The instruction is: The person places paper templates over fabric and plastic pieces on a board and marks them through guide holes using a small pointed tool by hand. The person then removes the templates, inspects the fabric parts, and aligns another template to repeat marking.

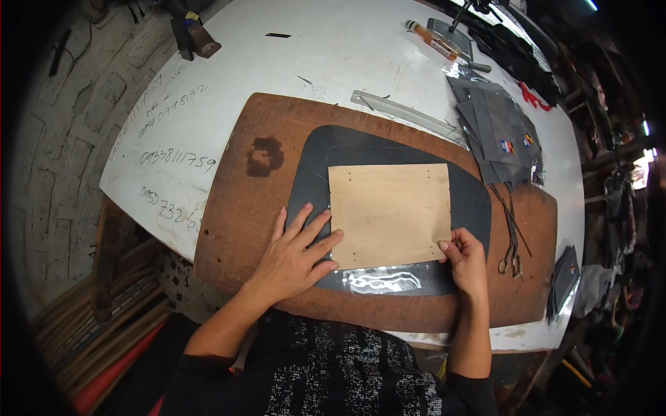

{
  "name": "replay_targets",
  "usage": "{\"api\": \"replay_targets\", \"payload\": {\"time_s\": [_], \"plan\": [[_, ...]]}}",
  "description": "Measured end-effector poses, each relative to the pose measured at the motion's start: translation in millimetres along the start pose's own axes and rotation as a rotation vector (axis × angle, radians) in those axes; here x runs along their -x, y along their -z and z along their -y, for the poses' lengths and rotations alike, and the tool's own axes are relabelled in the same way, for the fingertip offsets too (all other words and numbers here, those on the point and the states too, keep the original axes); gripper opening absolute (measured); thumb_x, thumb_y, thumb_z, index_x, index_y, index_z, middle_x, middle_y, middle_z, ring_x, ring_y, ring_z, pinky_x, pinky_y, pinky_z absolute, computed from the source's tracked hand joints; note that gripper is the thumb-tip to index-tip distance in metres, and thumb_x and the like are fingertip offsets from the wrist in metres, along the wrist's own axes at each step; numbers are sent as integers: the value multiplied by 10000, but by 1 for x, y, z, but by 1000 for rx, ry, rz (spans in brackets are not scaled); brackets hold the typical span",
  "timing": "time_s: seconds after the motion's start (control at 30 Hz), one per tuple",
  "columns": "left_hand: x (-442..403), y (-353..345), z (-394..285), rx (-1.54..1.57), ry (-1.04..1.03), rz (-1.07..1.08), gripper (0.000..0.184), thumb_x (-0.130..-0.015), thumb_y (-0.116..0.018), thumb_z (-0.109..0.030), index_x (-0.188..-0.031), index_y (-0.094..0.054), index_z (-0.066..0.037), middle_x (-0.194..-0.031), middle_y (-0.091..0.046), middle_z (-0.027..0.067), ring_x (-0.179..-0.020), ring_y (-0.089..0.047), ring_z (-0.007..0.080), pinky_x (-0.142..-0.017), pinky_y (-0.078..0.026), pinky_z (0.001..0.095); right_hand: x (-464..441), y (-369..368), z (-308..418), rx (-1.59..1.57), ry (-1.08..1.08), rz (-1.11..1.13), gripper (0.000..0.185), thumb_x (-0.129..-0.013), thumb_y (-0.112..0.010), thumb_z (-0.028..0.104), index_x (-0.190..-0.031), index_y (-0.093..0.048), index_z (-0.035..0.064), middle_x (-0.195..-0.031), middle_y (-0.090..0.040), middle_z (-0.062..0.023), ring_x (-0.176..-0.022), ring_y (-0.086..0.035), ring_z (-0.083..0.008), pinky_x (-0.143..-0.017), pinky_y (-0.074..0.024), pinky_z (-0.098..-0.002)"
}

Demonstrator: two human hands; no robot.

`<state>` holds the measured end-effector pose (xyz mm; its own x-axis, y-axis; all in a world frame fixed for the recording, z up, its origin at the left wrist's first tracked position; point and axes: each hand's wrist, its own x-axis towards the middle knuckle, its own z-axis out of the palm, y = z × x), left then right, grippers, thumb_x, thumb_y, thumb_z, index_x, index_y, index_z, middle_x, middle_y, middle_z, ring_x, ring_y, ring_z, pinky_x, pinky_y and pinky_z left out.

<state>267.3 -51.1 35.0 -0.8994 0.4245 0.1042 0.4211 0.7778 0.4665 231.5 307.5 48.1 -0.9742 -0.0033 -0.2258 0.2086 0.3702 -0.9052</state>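
Note:
A tan cardboard sheet (pixel 390 211), with small holes near its corners, lies on a dark grey mat (pixel 313 163). Under its lower edge a shiny clear plastic sheet (pixel 381 279) sticks out. My left hand (pixel 295 253) rests flat with fingers spread, its fingertips on the mat and at the cardboard's left edge. At the lower right corner, my right hand (pixel 463 260) pinches the cardboard between thumb and fingers. Whether it also grips the plastic beneath, I cannot tell.
A brown board (pixel 232 208) carries the mat on the white table (pixel 229 62). Scissors (pixel 512 256) lie to the right, below stacked grey pieces (pixel 503 132). A metal ruler (pixel 406 114), an orange-brown tube (pixel 433 40) and a tape dispenser (pixel 196 38) are farther back.

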Motion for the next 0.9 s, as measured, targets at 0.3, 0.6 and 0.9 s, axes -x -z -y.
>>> {"api": "replay_targets", "payload": {"time_s": [0.3,0.6,0.9], "plan": [[0,1,0,8,4,7,545,-916,-697,-467,-1382,-657,-188,-1568,-462,148,-1503,-318,405,-1216,-153,650,-1,0,-2,8,4,0,72,-973,-659,12,-923,-612,-11,-753,-620,7,-670,-560,-70,-637,-474,-230],[-3,7,-3,30,1,2,551,-854,-766,-407,-1338,-678,-159,-1548,-475,151,-1494,-326,420,-1202,-175,668,-2,0,11,473,306,-352,124,-922,-670,43,-1030,-687,-16,-866,-692,-138,-775,-683,-265,-698,-545,-378],[-5,10,-7,-7,-3,13,550,-839,-786,-372,-1327,-673,-142,-1578,-386,216,-1480,-289,489,-1183,-194,692,-11,-34,36,706,595,-312,369,-847,-722,59,-1208,-656,18,-1105,-663,-190,-1060,-630,-382,-910,-518,-445]]}}
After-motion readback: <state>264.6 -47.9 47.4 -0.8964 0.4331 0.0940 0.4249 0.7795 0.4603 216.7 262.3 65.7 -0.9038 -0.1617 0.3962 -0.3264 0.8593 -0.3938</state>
